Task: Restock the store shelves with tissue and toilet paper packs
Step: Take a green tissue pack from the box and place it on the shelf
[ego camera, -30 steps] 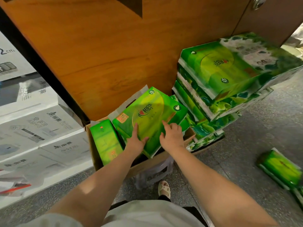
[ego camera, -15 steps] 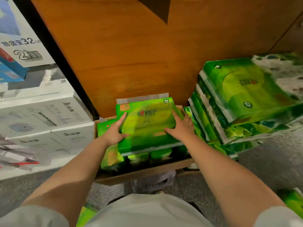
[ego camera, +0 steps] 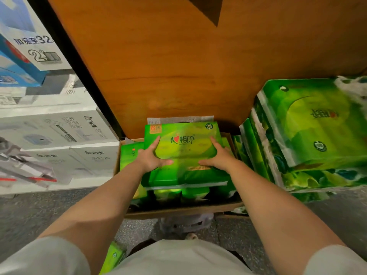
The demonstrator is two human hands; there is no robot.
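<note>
We face an orange wood-grain panel over speckled grey floor. Glossy green tissue packs are stacked at right. In the cardboard box, our left hand and right hand grip the top green tissue pack by its sides.

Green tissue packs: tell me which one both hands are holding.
The flat green pack lying on top of the cardboard box, left hand and right hand on its sides. The big packs stacked at the right are untouched.
</note>
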